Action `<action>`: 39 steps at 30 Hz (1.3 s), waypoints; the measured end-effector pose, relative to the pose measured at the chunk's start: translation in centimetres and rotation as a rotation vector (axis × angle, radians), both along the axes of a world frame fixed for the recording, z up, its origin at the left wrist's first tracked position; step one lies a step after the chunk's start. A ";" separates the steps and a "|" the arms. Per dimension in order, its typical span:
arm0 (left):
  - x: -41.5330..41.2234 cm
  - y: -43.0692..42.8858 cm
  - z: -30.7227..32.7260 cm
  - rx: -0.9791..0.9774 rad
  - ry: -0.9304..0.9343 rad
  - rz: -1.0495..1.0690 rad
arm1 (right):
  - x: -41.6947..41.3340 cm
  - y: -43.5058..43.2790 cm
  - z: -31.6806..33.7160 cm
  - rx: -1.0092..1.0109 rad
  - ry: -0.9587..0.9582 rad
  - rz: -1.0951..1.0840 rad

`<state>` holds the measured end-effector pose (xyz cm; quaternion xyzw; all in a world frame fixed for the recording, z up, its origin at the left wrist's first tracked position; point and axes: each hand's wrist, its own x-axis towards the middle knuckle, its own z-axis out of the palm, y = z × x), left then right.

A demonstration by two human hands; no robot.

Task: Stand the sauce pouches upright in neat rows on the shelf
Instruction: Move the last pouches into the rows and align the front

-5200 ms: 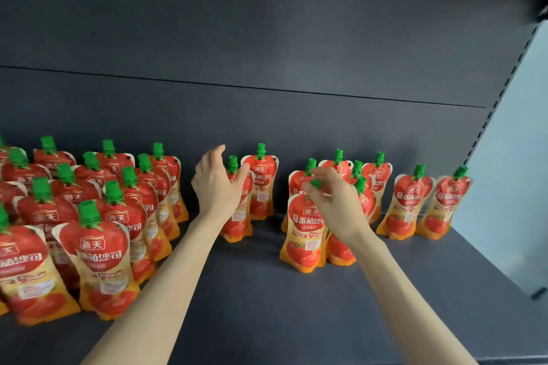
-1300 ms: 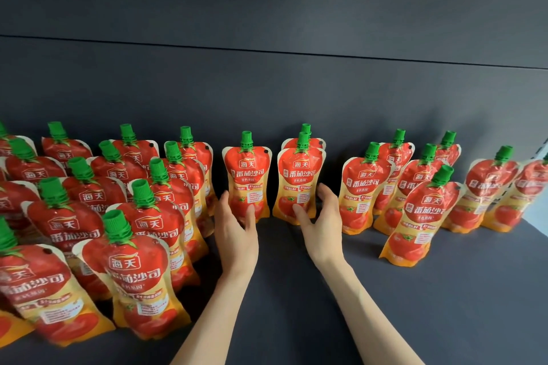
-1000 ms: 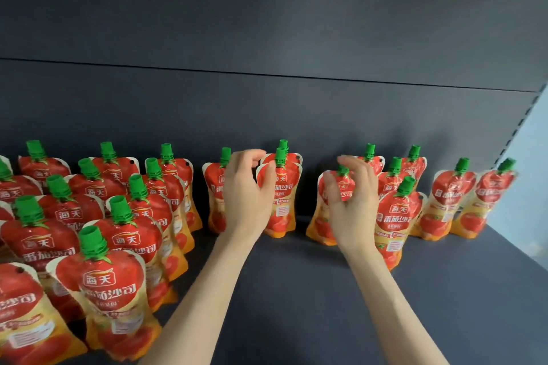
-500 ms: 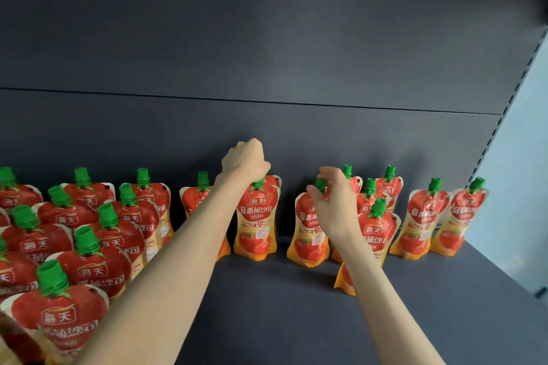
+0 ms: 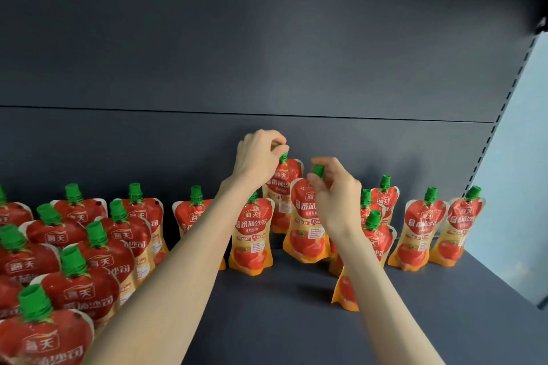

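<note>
Red and orange sauce pouches with green caps stand on a dark grey shelf [image 5: 267, 314]. My left hand [image 5: 257, 158] pinches the green cap of a rear pouch [image 5: 284, 187] and holds it lifted near the back wall. My right hand [image 5: 335, 190] grips the cap of a second pouch [image 5: 305, 225], raised just above the shelf. One pouch [image 5: 252, 234] stands upright under my left wrist. Several pouches [image 5: 89, 249] stand in rows at the left. Two more [image 5: 421, 231] stand at the right.
The dark back wall [image 5: 267, 68] rises behind the pouches. A slotted upright [image 5: 498, 121] marks the shelf's right end, with a pale wall beyond. One pouch [image 5: 347, 290] stands forward, partly hidden by my right forearm. Bare shelf lies between my forearms.
Both hands have risen since half a second ago, each lifting a pouch by its cap. Earlier they were flat at the bases of two middle pouches.
</note>
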<state>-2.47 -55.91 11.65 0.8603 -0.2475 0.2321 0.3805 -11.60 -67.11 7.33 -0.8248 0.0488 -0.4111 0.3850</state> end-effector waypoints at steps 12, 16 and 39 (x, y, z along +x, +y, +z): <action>-5.6 0.5 7.1 -0.629 -0.348 -0.270 | -3.1 -0.9 7.3 0.190 -0.432 0.148; -8.5 2.3 6.4 -0.599 -0.348 -0.252 | -5.1 0.1 7.3 0.250 -0.457 0.247; -15.4 10.5 -16.4 -0.686 0.315 -0.048 | -8.0 6.5 -11.5 0.618 0.115 0.540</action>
